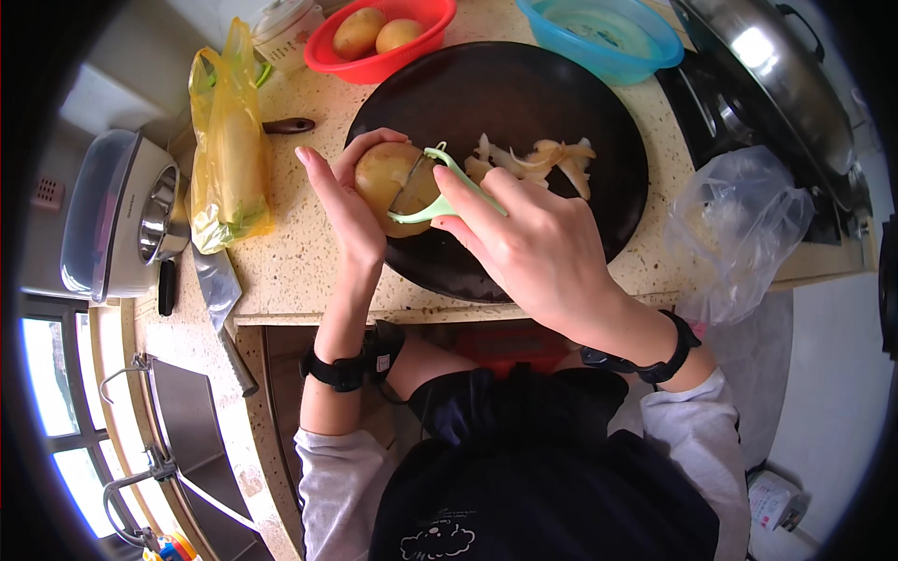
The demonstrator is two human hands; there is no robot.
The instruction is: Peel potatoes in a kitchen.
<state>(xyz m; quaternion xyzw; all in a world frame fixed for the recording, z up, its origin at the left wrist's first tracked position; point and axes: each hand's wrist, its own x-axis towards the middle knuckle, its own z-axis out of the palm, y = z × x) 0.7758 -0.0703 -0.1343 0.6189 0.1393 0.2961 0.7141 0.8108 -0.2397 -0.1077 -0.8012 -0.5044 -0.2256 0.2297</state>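
Observation:
My left hand is closed around a potato from its left side, thumb pointing up and away. In my right hand is a light green peeler, its metal blade lying across the potato's right side. Both hands are above the near left part of a round dark cutting board. Potato peels lie in a loose pile on the board, just beyond my right hand. Part of the potato's underside is hidden by my fingers.
Two potatoes sit in a red basket at the back. Beside it stands a blue basin. On the left are a yellow plastic bag and a cleaver at the counter edge. A clear plastic bag hangs at the right.

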